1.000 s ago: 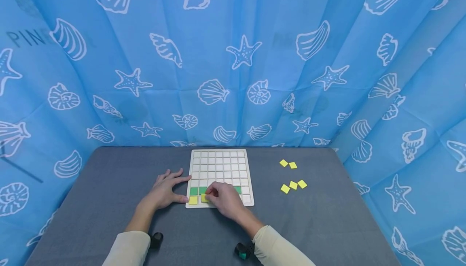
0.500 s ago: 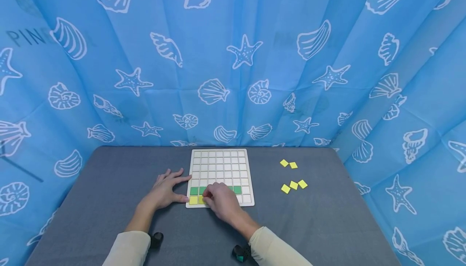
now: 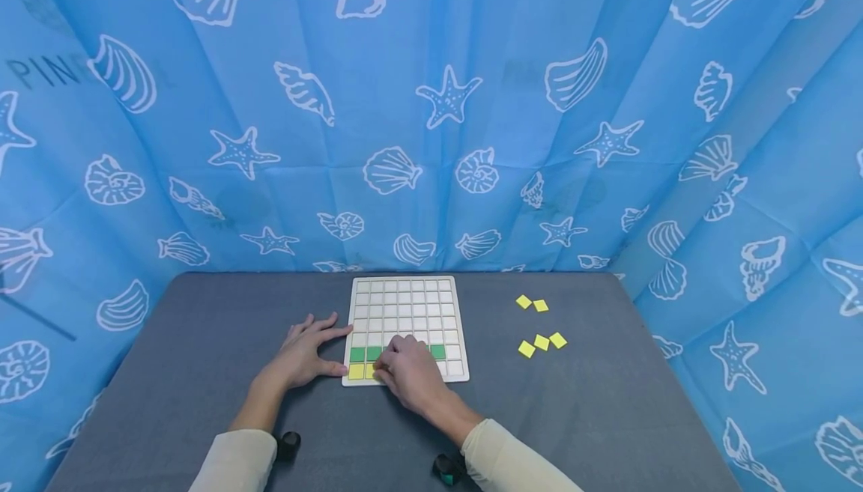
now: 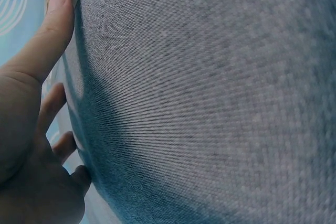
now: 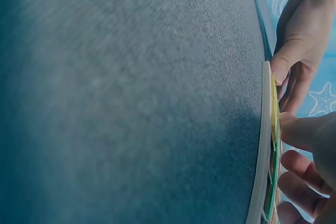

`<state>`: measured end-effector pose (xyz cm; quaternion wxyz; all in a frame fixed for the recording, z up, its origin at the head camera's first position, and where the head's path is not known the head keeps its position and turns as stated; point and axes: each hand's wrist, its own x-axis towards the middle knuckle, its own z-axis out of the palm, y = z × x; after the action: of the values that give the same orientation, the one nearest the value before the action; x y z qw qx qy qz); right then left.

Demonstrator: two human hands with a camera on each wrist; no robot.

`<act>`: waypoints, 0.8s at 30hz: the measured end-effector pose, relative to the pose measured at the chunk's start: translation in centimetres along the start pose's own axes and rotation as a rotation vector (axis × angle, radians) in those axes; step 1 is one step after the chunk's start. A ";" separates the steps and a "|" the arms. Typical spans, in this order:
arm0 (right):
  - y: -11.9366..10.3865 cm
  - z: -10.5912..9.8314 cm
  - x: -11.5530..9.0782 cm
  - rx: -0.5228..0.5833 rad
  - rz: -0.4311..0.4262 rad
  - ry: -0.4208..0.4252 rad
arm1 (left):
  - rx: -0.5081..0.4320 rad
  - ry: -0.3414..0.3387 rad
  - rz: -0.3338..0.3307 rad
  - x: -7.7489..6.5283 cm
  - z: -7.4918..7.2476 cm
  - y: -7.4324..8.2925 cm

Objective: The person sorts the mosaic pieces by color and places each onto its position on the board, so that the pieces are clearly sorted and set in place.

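Yellow tile (image 3: 371, 371) has come down onto the board (image 3: 404, 310), right hand (image 3: 413, 376) seemingly seating it, pinch unclear, left hand (image 3: 306, 353) spread at the board's left edge, release likely needed next.

You wear a cream fabric left sleeve (image 3: 236, 462) and a cream fabric right sleeve (image 3: 515, 462), a rounded black left wrist device (image 3: 288, 445) and a black right wrist device (image 3: 443, 466) with a green patch (image 3: 448, 480).
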<state>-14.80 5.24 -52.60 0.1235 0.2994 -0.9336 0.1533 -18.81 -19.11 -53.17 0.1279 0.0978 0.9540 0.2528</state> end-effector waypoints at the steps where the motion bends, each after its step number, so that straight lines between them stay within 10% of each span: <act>1: 0.0 -0.1 0.0 -0.007 0.000 -0.001 | 0.002 0.001 0.000 0.0 0.0 0.0; 24: 2.5 -1.9 -0.3 -0.117 0.107 -0.122 | 0.016 0.001 0.004 0.1 0.2 -0.1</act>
<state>-15.75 7.99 -51.52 0.0751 0.2504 -0.9614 0.0863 -18.87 -19.12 -53.38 0.1262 0.1007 0.9558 0.2456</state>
